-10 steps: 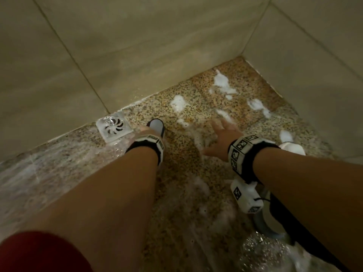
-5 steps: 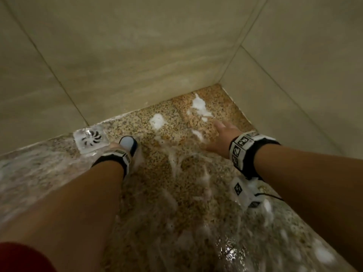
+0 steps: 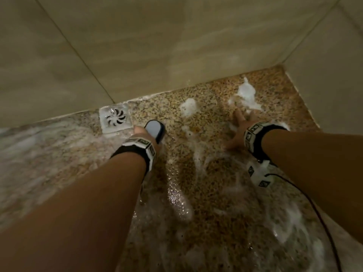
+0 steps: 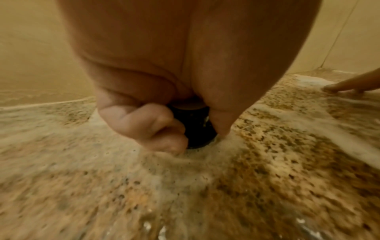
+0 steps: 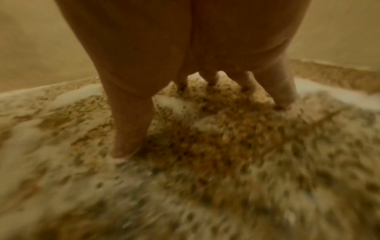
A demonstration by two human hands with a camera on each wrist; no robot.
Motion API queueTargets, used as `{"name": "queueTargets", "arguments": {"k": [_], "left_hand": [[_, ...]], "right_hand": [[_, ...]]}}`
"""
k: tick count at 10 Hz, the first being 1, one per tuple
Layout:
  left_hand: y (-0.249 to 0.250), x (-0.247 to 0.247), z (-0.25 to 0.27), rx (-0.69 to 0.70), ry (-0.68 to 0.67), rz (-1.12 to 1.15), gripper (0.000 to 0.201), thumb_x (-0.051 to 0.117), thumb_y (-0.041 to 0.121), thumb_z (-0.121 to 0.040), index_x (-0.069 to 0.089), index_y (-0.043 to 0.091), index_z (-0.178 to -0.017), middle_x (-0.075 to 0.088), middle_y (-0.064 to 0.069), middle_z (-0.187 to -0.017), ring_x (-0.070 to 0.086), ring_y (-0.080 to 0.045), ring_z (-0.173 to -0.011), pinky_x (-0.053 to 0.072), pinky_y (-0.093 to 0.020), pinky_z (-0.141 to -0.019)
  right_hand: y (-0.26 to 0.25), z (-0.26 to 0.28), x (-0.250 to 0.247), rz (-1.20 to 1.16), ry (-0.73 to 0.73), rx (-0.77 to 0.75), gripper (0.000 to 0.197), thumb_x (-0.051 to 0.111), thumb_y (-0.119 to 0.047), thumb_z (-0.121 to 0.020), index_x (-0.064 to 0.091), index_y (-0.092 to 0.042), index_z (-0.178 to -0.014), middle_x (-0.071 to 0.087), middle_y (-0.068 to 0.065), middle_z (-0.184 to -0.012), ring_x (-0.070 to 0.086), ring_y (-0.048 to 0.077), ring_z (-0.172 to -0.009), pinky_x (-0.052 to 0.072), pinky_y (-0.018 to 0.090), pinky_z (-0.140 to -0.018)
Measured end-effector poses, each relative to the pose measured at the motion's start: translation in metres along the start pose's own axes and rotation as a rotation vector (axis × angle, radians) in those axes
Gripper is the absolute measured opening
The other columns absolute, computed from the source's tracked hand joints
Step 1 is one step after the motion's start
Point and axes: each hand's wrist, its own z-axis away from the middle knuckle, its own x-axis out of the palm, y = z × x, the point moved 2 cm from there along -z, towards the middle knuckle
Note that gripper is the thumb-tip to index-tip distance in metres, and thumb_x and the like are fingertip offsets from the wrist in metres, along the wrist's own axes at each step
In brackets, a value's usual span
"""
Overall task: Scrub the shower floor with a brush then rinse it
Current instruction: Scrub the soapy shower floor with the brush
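The speckled shower floor (image 3: 208,173) is wet, with white foam patches (image 3: 246,93) towards the far right corner. My left hand (image 3: 141,134) grips a dark scrub brush (image 3: 155,128) with a pale top and holds it on the floor just right of the drain. In the left wrist view its curled fingers (image 4: 148,128) wrap the dark brush (image 4: 197,131), which stands in suds. My right hand (image 3: 238,130) lies flat on the floor below the largest foam patch. Its spread fingers (image 5: 131,129) press into the soapy water and hold nothing.
A square metal floor drain (image 3: 115,117) sits against the back wall. Beige tiled walls (image 3: 176,46) meet in a corner at the far right. A black cable (image 3: 314,209) trails from my right wrist across the lower right floor. Foamy water covers the near floor.
My view has swung left and closer. The right hand has slid over the wet floor to below the corner foam. My left hand still holds the brush by the drain.
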Motion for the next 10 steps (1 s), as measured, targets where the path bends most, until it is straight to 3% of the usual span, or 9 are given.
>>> {"name": "queueTargets", "arguments": {"k": [1,2,3,4,6,7,8,9,10], "left_hand": [[-0.001,-0.003,-0.003,0.053,-0.064,-0.234,0.071,0.05,0.053,-0.102,0.028,0.011,-0.154,0.044,-0.014,-0.153,0.048,-0.03,-0.136,0.042,-0.033,-0.095],[-0.008,-0.009,-0.003,0.01,-0.058,-0.125,0.079,0.048,0.071,-0.093,0.034,0.014,-0.145,0.058,-0.014,-0.133,0.061,-0.03,-0.11,0.051,-0.038,-0.083],[-0.006,-0.015,0.008,-0.022,-0.016,-0.048,0.071,0.067,0.058,-0.09,0.036,0.01,-0.133,0.055,-0.009,-0.089,0.053,-0.024,-0.072,0.042,-0.036,-0.066],[0.004,-0.015,0.012,-0.02,-0.022,-0.096,0.072,0.077,0.042,-0.088,0.039,0.003,-0.135,0.046,-0.006,-0.077,0.052,-0.027,-0.074,0.044,-0.038,-0.068],[-0.012,-0.018,0.024,0.042,-0.058,-0.189,0.079,0.069,0.053,-0.09,0.031,0.006,-0.14,0.057,-0.011,-0.103,0.056,-0.029,-0.086,0.047,-0.036,-0.072],[-0.021,-0.027,0.044,0.044,-0.121,-0.312,0.077,0.065,0.06,-0.09,0.033,0.01,-0.141,0.056,-0.006,-0.104,0.06,-0.026,-0.089,0.053,-0.037,-0.076],[-0.025,-0.057,0.082,0.045,-0.089,-0.414,0.072,0.061,0.063,-0.091,0.038,0.014,-0.138,0.057,-0.004,-0.105,0.058,-0.025,-0.088,0.052,-0.035,-0.076],[-0.019,-0.097,0.112,0.055,-0.07,-0.511,0.064,0.061,0.066,-0.09,0.044,0.019,-0.13,0.056,0.0,-0.102,0.056,-0.022,-0.085,0.045,-0.032,-0.073],[-0.003,-0.127,0.114,0.077,0.003,-0.507,0.058,0.061,0.068,-0.088,0.052,0.019,-0.118,0.061,0.0,-0.096,0.057,-0.02,-0.08,0.044,-0.031,-0.068]], "right_hand": [[0.005,0.002,-0.001,-0.076,-0.038,-0.01,0.145,0.082,-0.073,-0.059,-0.024,-0.042,-0.153,-0.035,0.009,-0.16,0.007,0.046,-0.151,0.032,0.06,-0.115],[0.006,-0.008,0.002,0.018,-0.037,-0.055,0.148,0.075,-0.084,-0.054,-0.029,-0.041,-0.15,-0.037,0.012,-0.159,-0.009,0.044,-0.152,0.015,0.068,-0.118],[0.006,-0.013,0.002,-0.009,-0.047,-0.069,0.148,0.073,-0.086,-0.051,-0.028,-0.044,-0.151,-0.038,0.009,-0.159,-0.019,0.048,-0.148,0.006,0.075,-0.114],[0.004,0.0,0.0,0.031,-0.046,-0.08,0.134,0.078,-0.071,-0.069,-0.022,-0.042,-0.154,-0.038,0.006,-0.159,-0.021,0.048,-0.147,0.004,0.077,-0.112],[0.004,0.018,-0.003,0.122,0.006,-0.035,0.119,0.078,-0.039,-0.088,-0.019,-0.031,-0.156,-0.036,0.001,-0.159,-0.016,0.052,-0.146,0.013,0.073,-0.114],[0.006,-0.005,0.003,0.045,-0.024,-0.052,0.128,0.081,-0.05,-0.08,-0.028,-0.033,-0.146,-0.036,0.007,-0.16,-0.017,0.055,-0.145,0.012,0.079,-0.11],[0.002,-0.045,0.018,-0.02,-0.076,-0.204,0.139,0.067,-0.089,-0.045,-0.008,-0.043,-0.153,-0.018,0.021,-0.164,0.002,0.059,-0.144,0.017,0.087,-0.1],[-0.003,-0.006,0.005,0.157,0.039,-0.209,0.108,0.066,-0.059,-0.082,-0.004,-0.027,-0.159,-0.022,0.02,-0.163,0.001,0.058,-0.146,0.026,0.081,-0.103],[0.0,0.01,0.003,0.177,0.029,-0.096,0.111,0.064,-0.074,-0.079,-0.009,-0.043,-0.157,-0.037,0.009,-0.159,-0.016,0.063,-0.141,0.02,0.086,-0.1]]}}
